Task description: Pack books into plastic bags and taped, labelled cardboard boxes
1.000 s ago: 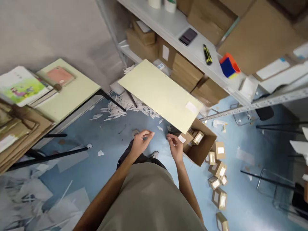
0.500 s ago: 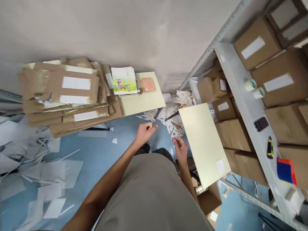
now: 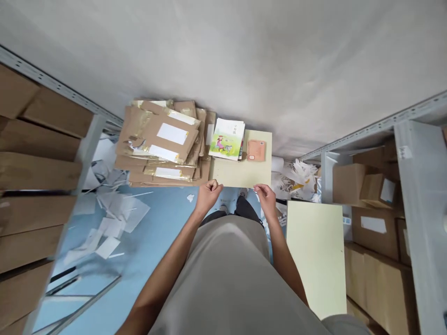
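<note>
My left hand [image 3: 208,199] is closed with the thumb lying against the curled fingers, and nothing shows in it. It is at the front edge of a pale yellow table [image 3: 240,174], near flattened cardboard packets [image 3: 164,139] with tape and white labels. My right hand [image 3: 267,200] is just off the table's front right corner. Its thumb and fingers are pinched together; whatever is between them, if anything, is too small to make out. Beyond both hands, a stack of picture books [image 3: 227,139] with a green and white cover lies beside a small orange booklet [image 3: 256,150].
A second pale board [image 3: 316,256] stands to the right, beside shelving with cardboard boxes [image 3: 380,284]. More boxes [image 3: 38,214] fill a rack on the left. Paper sheets [image 3: 111,228] litter the blue floor, and shredded paper [image 3: 302,179] is heaped right of the table.
The view has turned right-to-left and moved nearer the table, so the books and packets now sit more centrally. Both hands are now at the table's front edge, still closed.
</note>
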Available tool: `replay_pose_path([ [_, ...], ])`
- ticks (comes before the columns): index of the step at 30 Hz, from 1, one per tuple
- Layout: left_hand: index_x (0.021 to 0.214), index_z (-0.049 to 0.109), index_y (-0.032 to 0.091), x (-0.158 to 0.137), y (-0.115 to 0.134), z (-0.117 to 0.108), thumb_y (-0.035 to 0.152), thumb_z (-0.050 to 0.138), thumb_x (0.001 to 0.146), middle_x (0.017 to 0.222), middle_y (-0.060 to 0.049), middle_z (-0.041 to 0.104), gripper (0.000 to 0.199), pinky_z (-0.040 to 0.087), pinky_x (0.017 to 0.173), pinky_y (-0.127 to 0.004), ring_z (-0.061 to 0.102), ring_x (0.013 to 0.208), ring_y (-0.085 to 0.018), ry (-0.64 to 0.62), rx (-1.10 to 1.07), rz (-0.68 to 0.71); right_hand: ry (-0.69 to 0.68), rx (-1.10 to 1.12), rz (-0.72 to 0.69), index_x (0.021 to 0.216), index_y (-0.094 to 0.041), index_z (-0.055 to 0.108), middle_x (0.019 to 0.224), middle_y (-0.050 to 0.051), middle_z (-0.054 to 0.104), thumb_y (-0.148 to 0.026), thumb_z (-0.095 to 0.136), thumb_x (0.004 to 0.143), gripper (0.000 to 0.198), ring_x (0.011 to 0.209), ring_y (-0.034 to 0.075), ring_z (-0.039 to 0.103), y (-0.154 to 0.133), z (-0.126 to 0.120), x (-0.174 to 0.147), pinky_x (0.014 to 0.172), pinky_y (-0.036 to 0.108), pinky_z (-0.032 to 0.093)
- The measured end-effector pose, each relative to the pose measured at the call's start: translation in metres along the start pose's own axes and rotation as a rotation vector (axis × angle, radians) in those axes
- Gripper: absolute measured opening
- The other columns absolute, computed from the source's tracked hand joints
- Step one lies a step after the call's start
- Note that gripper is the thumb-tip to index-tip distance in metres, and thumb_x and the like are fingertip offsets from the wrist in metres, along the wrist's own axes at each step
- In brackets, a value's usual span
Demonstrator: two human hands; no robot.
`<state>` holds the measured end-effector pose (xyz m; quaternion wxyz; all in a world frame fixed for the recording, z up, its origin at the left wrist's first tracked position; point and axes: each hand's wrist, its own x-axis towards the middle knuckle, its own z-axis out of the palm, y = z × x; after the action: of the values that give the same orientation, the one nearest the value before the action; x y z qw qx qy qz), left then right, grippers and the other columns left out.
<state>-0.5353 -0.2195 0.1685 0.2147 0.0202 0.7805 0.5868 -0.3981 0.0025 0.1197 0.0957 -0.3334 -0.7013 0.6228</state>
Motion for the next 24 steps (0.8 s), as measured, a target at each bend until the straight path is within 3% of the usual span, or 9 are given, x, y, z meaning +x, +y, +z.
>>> replay_pose_path([
  [4, 0.062, 0.029, 0.026, 0.031, 0.008, 0.006, 0.033, 0.067, 0.080, 0.060, 0.006, 0.030, 0.042, 0.032, 0.063, -0.028, 0.031, 0.061, -0.014, 0.054, 0.073, -0.040, -0.093, 0.001, -0.031, 0.106, -0.023, 0.078, 0.113, 0.014, 0.088, -0.061, 0.071, 0.095, 0.040, 0.108, 0.030, 0.085, -0.003, 0.008, 0.077, 0.106, 0.047, 0.067],
  [11, 0.074, 0.050, 0.026, 0.088, 0.008, 0.041, 0.031, 0.068, 0.079, 0.064, 0.006, 0.048, 0.020, 0.035, 0.064, -0.029, 0.045, 0.062, -0.015, -0.013, 0.118, -0.121, -0.051, -0.154, 0.081, 0.101, -0.022, 0.077, 0.115, 0.015, 0.088, -0.046, 0.071, 0.094, 0.026, 0.110, 0.030, 0.084, -0.001, 0.022, 0.178, 0.108, 0.045, 0.065],
  [14, 0.087, 0.064, 0.023, 0.118, 0.009, 0.046, 0.032, 0.068, 0.081, 0.066, 0.005, 0.055, 0.011, 0.039, 0.066, -0.030, 0.052, 0.064, -0.017, -0.091, 0.112, -0.118, -0.087, -0.146, 0.068, 0.102, -0.021, 0.078, 0.117, 0.013, 0.088, -0.043, 0.072, 0.095, 0.024, 0.111, 0.028, 0.083, -0.004, 0.041, 0.201, 0.107, 0.040, 0.064],
  [19, 0.108, 0.075, 0.020, 0.170, 0.013, 0.032, 0.031, 0.069, 0.086, 0.066, 0.006, 0.056, 0.025, 0.042, 0.068, -0.030, 0.056, 0.066, -0.019, -0.097, 0.162, -0.086, -0.125, -0.202, 0.085, 0.109, -0.021, 0.079, 0.121, 0.011, 0.087, -0.038, 0.067, 0.099, 0.023, 0.112, 0.026, 0.082, -0.005, 0.069, 0.222, 0.107, 0.037, 0.064],
  [24, 0.108, 0.076, 0.019, 0.209, 0.009, 0.019, 0.028, 0.070, 0.086, 0.067, 0.005, 0.059, 0.024, 0.044, 0.072, -0.031, 0.060, 0.069, -0.020, -0.121, 0.234, -0.135, 0.112, -0.529, 0.221, 0.131, -0.016, 0.075, 0.150, 0.022, 0.072, -0.031, 0.072, 0.098, 0.037, 0.142, 0.034, 0.069, 0.000, 0.060, 0.238, 0.119, 0.044, 0.057],
])
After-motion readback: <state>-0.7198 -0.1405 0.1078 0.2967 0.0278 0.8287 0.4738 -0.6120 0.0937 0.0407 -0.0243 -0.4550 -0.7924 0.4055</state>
